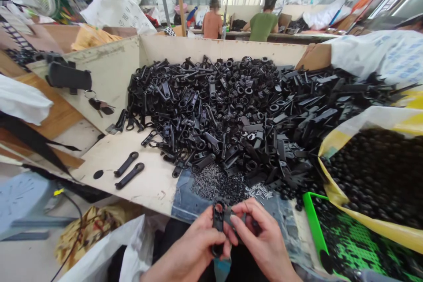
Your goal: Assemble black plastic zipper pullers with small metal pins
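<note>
My left hand [201, 238] grips a black plastic part [218, 222] with a ring at its upper end, held upright at the bottom centre. From the right, my right hand [259, 233] pinches a small dark flat piece [229, 215] against that part. Just beyond my hands lie small metal pins [209, 180] and pale pins [259, 191] on a blue-grey cloth [183, 196]. Two black handles [130, 175] and a black disc [98, 174] rest on the board at the left.
A big heap of black parts [205, 110] fills the bench. At the right are a yellow-edged bag [373, 172] of black pieces and a green tray [312, 220]. Keys [101, 105] hang at the left. Two people [213, 24] [263, 25] sit in the background.
</note>
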### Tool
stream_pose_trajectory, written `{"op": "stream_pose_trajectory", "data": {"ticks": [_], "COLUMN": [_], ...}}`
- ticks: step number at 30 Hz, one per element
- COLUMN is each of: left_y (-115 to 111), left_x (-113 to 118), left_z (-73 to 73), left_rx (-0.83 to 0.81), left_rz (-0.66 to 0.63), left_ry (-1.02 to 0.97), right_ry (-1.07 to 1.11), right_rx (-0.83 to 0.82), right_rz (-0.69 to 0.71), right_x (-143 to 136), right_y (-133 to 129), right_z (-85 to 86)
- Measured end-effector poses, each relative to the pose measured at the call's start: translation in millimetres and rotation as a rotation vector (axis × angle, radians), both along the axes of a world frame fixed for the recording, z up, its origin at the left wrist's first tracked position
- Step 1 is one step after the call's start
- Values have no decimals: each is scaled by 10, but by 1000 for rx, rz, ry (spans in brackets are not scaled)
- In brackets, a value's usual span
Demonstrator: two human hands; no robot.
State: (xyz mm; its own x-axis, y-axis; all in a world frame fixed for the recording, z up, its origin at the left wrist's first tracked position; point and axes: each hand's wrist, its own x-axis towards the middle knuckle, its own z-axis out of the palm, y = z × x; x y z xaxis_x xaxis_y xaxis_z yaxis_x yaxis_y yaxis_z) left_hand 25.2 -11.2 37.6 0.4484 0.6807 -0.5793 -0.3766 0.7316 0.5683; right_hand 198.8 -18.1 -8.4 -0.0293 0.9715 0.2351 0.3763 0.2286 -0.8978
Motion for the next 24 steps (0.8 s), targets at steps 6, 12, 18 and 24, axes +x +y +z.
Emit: {"op": "stream_pose_trajectory", "data": {"ticks": [6, 12, 18, 24], "left_y": [-105, -102, -106, -101], "left_x": [-81, -79, -66, -108], "left_z": [-119, -164, -298, -379], "left_rx": [-86, 176, 356, 393], "left_rz": [50, -95, -64, -82], "left_ry": [238, 328, 409, 464], "right_ry": [-64, -89, -72, -61], "right_rx": [57, -26, -22, 45], "right_rz": [127, 132, 84, 95], "right_x": [-44, -43, -68, -71], "right_y": [-3, -4, -11, -2], "right_z": [-12, -25, 3, 22]}}
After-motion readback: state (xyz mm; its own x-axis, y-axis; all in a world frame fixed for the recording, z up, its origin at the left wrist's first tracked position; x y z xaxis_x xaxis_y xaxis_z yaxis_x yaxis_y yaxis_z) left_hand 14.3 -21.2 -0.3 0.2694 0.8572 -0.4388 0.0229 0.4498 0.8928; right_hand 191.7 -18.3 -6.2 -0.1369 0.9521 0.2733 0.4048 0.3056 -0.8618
